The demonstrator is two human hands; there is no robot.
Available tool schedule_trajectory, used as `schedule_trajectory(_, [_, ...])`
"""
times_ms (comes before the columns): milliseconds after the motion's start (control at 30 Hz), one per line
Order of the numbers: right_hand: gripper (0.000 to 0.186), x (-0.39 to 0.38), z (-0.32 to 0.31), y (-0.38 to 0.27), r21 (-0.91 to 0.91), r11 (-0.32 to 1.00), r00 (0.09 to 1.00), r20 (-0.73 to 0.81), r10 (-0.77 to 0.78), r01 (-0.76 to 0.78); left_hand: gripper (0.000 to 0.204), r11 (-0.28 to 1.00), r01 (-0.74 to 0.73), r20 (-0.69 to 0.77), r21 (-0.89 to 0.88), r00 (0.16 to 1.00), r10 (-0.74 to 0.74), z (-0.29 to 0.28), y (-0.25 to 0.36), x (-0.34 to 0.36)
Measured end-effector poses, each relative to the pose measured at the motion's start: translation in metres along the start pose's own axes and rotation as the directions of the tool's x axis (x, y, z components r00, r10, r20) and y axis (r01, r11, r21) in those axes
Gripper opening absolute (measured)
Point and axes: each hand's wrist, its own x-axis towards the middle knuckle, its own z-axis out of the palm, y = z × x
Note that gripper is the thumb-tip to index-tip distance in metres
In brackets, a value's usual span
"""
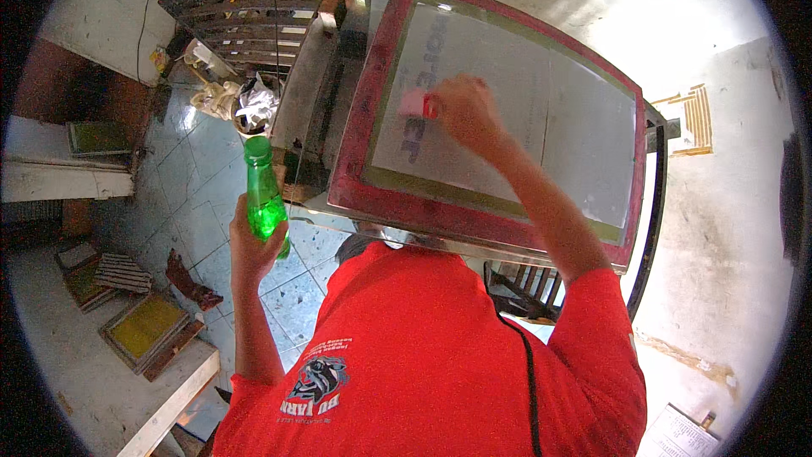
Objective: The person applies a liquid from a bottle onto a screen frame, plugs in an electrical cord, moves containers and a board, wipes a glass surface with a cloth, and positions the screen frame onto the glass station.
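Note:
My left hand (252,245) is wrapped round a green bottle (264,190), upright and partly filled with liquid. It is held out to the left of the framed screen. On the right, my bent arm reaches over the screen, a pale mesh (584,118) in a dark red frame (423,220). My right hand (467,112) is closed over the mesh's left part, beside faint dark lettering. A small red thing (430,106), whose kind I cannot make out, shows at its fingertips. A pinkish patch lies on the mesh beside it.
The screen rests on a dark stand with a slatted rack (254,25) behind it. Left of the stand, crumpled white material (256,101) lies above the blue tiled floor (190,161). Small yellowish framed screens (144,330) lie at lower left. A white wall (702,228) rises at right.

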Motion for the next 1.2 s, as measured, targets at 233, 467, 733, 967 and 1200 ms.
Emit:
schedule_trajectory(233, [0.011, 0.086, 0.005, 0.109, -0.047, 0.983, 0.95, -0.27, 0.158, -0.177, 0.037, 0.986, 0.116, -0.035, -0.121, 0.992, -0.121, -0.02, -0.026, -0.015])
schedule_trajectory(467, [0.016, 0.118, -0.024, 0.113, -0.222, 0.95, 0.963, -0.2, 0.179, -0.222, 0.043, 0.91, 0.192, -0.041, -0.367, 0.974, -0.223, -0.033, -0.041, -0.031])
schedule_trajectory(733, [0.01, 0.079, -0.006, 0.101, -0.273, 0.959, 0.986, -0.165, 0.024, -0.069, 0.045, 0.946, 0.126, -0.074, -0.297, 0.985, -0.155, -0.034, -0.057, -0.027])
schedule_trajectory(967, [0.004, -0.058, -0.025, 0.019, -0.131, 0.979, 0.988, 0.012, -0.155, 0.156, 0.051, 0.989, 0.088, -0.093, -0.115, 0.991, -0.099, -0.034, -0.07, -0.023])
schedule_trajectory(1200, [0.005, -0.072, -0.051, 0.016, -0.2, 0.979, 0.986, 0.154, 0.066, -0.034, 0.056, 0.995, 0.065, -0.076, -0.071, 0.995, -0.07, -0.033, -0.066, -0.012])
